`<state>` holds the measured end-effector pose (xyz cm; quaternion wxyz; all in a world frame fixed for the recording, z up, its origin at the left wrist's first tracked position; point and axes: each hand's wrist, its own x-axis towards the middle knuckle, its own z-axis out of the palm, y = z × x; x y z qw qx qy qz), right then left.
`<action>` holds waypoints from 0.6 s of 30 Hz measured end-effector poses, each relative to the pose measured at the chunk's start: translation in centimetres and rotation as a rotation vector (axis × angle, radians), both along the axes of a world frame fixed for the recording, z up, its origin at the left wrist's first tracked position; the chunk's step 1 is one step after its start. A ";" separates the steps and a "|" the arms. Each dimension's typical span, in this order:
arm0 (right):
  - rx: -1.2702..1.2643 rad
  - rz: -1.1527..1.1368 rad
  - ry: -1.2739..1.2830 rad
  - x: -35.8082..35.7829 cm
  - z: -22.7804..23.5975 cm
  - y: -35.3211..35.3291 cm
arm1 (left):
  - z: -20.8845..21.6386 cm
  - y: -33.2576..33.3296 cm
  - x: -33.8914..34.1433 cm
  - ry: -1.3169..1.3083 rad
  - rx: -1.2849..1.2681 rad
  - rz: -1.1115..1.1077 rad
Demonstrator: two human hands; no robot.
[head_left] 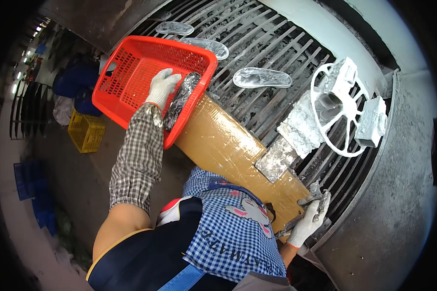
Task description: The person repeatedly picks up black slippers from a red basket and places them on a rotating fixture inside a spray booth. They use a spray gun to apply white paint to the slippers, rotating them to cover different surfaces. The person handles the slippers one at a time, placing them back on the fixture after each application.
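My left hand (pixel 163 88), in a white knit glove and checked sleeve, reaches into a red plastic basket (pixel 131 104). Its fingers are partly spread, with nothing seen in them. Beside it, along the basket's right wall, lie dark glossy sole-shaped pieces (pixel 182 99). At the lower right, my right hand (pixel 307 225), gloved in white with grey smears, is closed round a small grey-coated metal object (pixel 319 206); its kind cannot be made out. Silver sole-shaped pieces (pixel 262 77) lie apart on the slatted metal rack (pixel 277 46).
A silver-coated wheel with spokes (pixel 342 109) and blocky parts stands on the rack. Brown taped cardboard (pixel 223 140) covers the near edge, with a grey-stained plate (pixel 276 160) on it. Metal walls (pixel 388 203) enclose the right side. A yellow crate (pixel 86 132) stands on the floor at left.
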<state>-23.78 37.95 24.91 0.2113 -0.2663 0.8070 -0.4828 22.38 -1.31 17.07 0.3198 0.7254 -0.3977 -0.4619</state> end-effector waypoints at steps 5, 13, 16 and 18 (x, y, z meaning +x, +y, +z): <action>0.047 -0.026 0.010 0.0 0.3 0.3 | -7.0 -3.2 1.0 -0.473 0.083 -0.257; -0.066 -0.025 -0.097 0.3 0.5 1.2 | -10.8 -6.6 -3.5 -0.977 0.107 -0.624; -0.032 -0.003 0.010 0.1 0.1 1.4 | -10.3 -6.7 -3.7 -1.029 0.075 -0.582; 0.012 -0.018 0.064 -0.1 -0.1 1.6 | -8.9 -6.9 -3.8 -0.961 0.016 -0.586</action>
